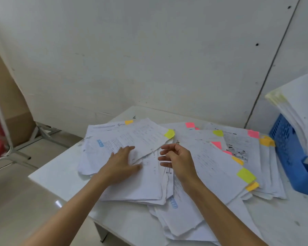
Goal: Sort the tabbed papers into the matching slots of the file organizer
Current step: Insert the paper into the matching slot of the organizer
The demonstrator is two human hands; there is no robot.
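**Left grip flat on the sheets, right grip slack above them**

The left grip [121, 162] lies palm down with its fingers straight and spread, pressing on the loose sheets of the tabbed papers [149, 185]. It has hold of nothing. Just to its right, the right grip [176, 158] hangs over the same heap with its fingers loosely curled and apart and nothing between them. Whether its fingertips touch the sheet beneath cannot be told.

The papers lie under and around both grips in a fanned, overlapping heap. Just beyond the gap between the grips, the corner of a top sheet bears a yellow-green tab [169, 134]. Farther beyond the left grip sits an orange tab [129, 122], and beyond the right grip a pink tab [190, 125]. To the right of the right grip, a larger yellow-green tab [245, 175] sticks out at the heap's edge.

Well to the right of the right grip stands the blue file organizer [288, 157], just beside the heap. A sheaf of sheets [299, 107] leans in it. The white bench [60, 180] carries it all.
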